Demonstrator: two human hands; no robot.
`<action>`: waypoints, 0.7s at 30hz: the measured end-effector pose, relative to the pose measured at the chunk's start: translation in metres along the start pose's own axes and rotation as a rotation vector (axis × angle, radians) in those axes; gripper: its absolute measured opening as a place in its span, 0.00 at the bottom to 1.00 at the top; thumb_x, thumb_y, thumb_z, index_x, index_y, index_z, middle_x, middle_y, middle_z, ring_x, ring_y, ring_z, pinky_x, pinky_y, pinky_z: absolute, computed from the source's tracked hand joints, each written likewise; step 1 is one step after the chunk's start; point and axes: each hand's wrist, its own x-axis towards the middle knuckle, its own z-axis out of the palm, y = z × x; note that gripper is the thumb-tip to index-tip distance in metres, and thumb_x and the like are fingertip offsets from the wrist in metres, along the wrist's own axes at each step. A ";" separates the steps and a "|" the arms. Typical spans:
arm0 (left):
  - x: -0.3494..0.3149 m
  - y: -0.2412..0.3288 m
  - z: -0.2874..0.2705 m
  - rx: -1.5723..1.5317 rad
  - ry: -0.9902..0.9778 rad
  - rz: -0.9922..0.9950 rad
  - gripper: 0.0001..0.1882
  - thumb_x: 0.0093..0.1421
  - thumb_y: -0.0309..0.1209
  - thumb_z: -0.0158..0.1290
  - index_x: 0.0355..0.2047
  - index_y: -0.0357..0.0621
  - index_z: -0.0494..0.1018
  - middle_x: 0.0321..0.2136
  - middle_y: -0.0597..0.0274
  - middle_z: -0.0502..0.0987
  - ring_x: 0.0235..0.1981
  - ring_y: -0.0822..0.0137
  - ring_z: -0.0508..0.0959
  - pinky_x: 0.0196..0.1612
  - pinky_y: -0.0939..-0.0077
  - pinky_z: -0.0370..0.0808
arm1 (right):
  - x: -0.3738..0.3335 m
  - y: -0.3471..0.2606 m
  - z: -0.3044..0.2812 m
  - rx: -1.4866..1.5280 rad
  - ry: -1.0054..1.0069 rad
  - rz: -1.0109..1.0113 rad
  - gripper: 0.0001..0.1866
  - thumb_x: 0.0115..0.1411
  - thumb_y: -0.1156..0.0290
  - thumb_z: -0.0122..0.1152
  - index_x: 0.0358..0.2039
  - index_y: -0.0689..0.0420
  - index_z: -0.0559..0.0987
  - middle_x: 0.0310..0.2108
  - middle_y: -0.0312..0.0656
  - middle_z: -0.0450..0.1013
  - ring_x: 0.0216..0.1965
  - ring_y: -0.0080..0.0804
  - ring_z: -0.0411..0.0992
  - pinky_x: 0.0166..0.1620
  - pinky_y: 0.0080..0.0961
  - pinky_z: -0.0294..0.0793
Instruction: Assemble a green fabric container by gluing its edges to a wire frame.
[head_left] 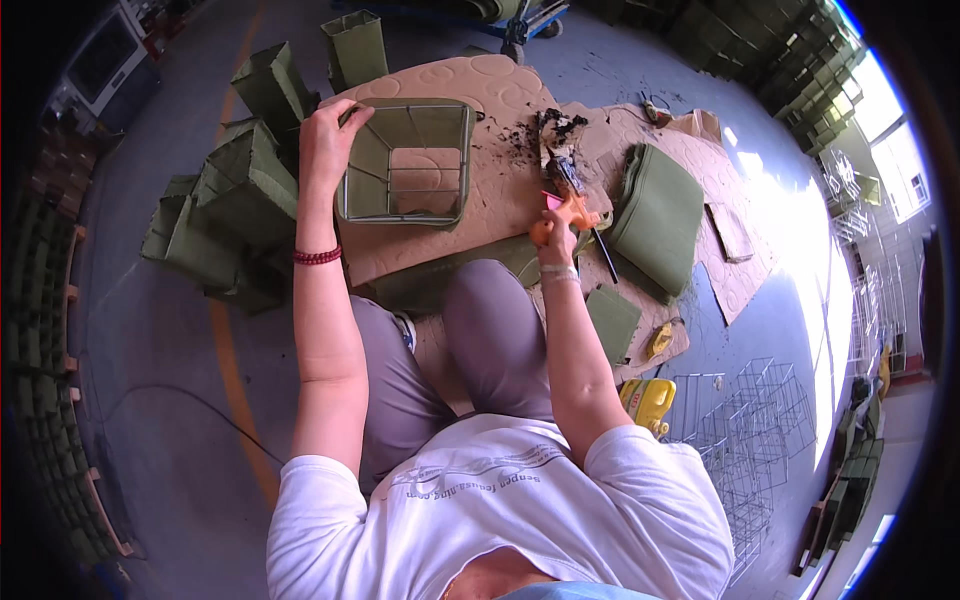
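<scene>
A square wire frame (466, 165) with green fabric (370, 165) inside it stands on a cardboard sheet (455, 85) before my knees. At its far left corner my left hand (330, 140) is closed, pinching the fabric edge by the wire rim. My right hand (558, 240) is wrapped round the handle of an orange glue gun (572, 212), right of the frame. A dark stick juts from the gun's back. Its dark front end points away from me, near a heap of black residue (560, 128) on the cardboard.
Several green fabric boxes (245, 180) stand at the left. A stack of folded green fabric (660, 215) lies right of the glue gun. Bare wire frames (755, 430) and a yellow container (650, 402) are at the lower right. A cable (200, 392) crosses the floor at the left.
</scene>
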 end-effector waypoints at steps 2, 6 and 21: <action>-0.001 -0.004 0.001 0.023 0.042 -0.019 0.14 0.60 0.36 0.59 0.35 0.35 0.78 0.29 0.44 0.79 0.31 0.48 0.80 0.34 0.65 0.73 | -0.003 0.000 -0.031 0.122 -0.369 0.045 0.18 0.52 0.73 0.66 0.43 0.61 0.75 0.33 0.38 0.74 0.35 0.33 0.76 0.38 0.33 0.80; 0.003 -0.010 0.007 -0.024 0.095 -0.017 0.14 0.61 0.35 0.58 0.36 0.34 0.79 0.29 0.42 0.79 0.31 0.48 0.81 0.34 0.65 0.74 | -0.011 0.006 -0.049 0.106 -0.430 0.009 0.15 0.56 0.75 0.63 0.44 0.61 0.75 0.35 0.38 0.76 0.35 0.32 0.76 0.41 0.29 0.79; 0.002 0.008 -0.005 -0.105 -0.129 -0.046 0.17 0.61 0.37 0.59 0.40 0.33 0.79 0.21 0.58 0.77 0.25 0.75 0.71 0.33 0.75 0.70 | -0.087 -0.144 0.015 0.160 -1.060 -0.432 0.14 0.63 0.71 0.55 0.48 0.61 0.71 0.48 0.49 0.74 0.58 0.48 0.69 0.66 0.48 0.62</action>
